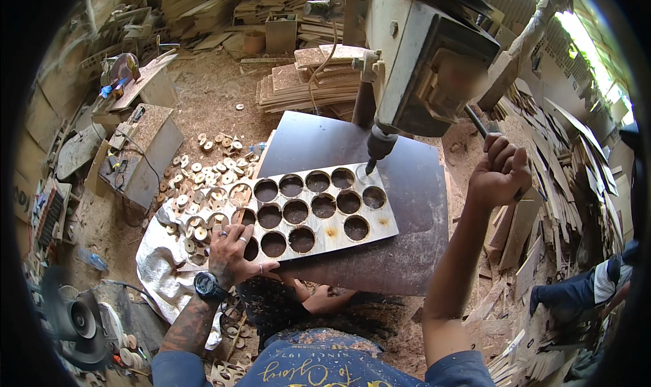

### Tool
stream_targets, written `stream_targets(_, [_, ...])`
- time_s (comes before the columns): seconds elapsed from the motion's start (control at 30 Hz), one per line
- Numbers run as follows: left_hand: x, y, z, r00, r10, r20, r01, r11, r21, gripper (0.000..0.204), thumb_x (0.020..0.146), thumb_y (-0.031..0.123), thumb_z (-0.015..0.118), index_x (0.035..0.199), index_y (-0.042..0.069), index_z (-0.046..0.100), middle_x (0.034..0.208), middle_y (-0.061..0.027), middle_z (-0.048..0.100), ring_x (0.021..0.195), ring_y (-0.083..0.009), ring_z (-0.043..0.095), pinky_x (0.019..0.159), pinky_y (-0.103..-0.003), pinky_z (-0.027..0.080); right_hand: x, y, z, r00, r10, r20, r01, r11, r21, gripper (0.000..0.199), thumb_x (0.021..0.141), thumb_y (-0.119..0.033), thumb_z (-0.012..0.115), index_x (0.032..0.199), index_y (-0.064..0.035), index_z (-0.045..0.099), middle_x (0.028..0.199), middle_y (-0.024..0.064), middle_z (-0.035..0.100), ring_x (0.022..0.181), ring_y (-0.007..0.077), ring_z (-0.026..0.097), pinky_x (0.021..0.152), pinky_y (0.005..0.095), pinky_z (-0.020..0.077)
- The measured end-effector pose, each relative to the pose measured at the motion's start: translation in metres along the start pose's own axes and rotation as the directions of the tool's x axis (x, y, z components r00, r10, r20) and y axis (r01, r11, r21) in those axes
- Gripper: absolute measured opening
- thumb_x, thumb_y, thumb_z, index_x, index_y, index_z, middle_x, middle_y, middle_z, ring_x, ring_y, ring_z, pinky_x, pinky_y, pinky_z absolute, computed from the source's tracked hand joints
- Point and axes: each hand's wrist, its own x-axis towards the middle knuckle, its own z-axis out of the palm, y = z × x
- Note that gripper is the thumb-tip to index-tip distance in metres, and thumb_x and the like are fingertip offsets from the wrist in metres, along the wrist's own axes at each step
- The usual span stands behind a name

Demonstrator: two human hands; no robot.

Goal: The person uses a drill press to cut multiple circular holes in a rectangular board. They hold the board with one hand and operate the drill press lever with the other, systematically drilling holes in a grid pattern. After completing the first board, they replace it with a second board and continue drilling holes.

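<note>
A long pale plywood board (pixel 377 228) with rows of round holes lies slantwise on the dark table (pixel 413 217) of a drill press (pixel 397 55). My left hand (pixel 234 251) grips its near edge toward the left, fingers on top, among the holes. Up at the right, my right hand (pixel 503 170) is closed round the drill press lever (pixel 477 120). Below the chuck (pixel 382 141), the cutting tool (pixel 370 167) meets the board's far right corner, where a faint ring shows. Whether it has cut through cannot be seen.
Many cut wooden discs (pixel 196 167) are heaped beyond the board's left end, beside a white sack (pixel 159 255). Stacked boards (pixel 312 82) stand behind the table, and wood offcuts (pixel 542 150) lean at the right. A fan (pixel 78 319) is at lower left; another person's leg (pixel 576 285) shows at right.
</note>
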Motion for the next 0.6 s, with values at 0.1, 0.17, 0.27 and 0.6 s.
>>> stream_targets(0.1, [0.000,0.000,0.000,1.000,-0.010,0.006,0.010,1.000,-0.011,0.095,0.059,0.073,0.084,0.116,-0.002,0.067,0.102,-0.0094,0.060,0.099,-0.0278,0.062,0.100,-0.050,0.043,-0.009,0.002,-0.003,1.000,0.008,-0.015,-0.008,1.000,-0.024,0.043,0.096,-0.012,0.045,0.060,-0.0142,0.022,0.053,0.0007,0.018,0.050,0.0138,0.019,0.063,0.0375,0.0386])
stream_targets(0.17, [0.000,0.000,0.000,1.000,-0.018,0.014,0.018,1.000,-0.014,0.096,0.059,0.073,0.084,0.116,-0.002,0.067,0.102,-0.0094,0.060,0.099,-0.0279,0.062,0.100,-0.050,0.043,-0.015,0.003,-0.005,1.000,-0.001,-0.007,0.001,1.000,-0.024,0.044,0.096,-0.013,0.045,0.059,-0.0138,0.021,0.053,0.0009,0.018,0.051,0.0144,0.020,0.066,0.0380,0.0405])
stream_targets(0.27, [-0.001,0.001,-0.001,0.999,-0.023,0.023,0.023,1.000,-0.003,0.096,0.059,0.073,0.084,0.116,-0.002,0.067,0.102,-0.0093,0.060,0.099,-0.0279,0.062,0.099,-0.050,0.043,-0.020,0.004,-0.006,1.000,-0.004,-0.012,0.004,1.000,-0.010,0.045,0.096,-0.013,0.044,0.058,-0.0135,0.020,0.053,0.0012,0.017,0.052,0.0152,0.021,0.068,0.0391,0.0420])
stream_targets(0.6, [-0.001,0.000,0.001,1.000,-0.014,0.014,0.014,1.000,0.007,0.098,0.058,0.074,0.083,0.118,-0.002,0.067,0.102,-0.0092,0.060,0.100,-0.0288,0.061,0.100,-0.052,0.043,-0.033,0.008,-0.009,0.999,0.000,-0.041,0.002,0.999,0.049,0.044,0.095,-0.012,0.043,0.057,-0.0129,0.019,0.055,0.0024,0.017,0.054,0.0165,0.022,0.070,0.0404,0.0429])
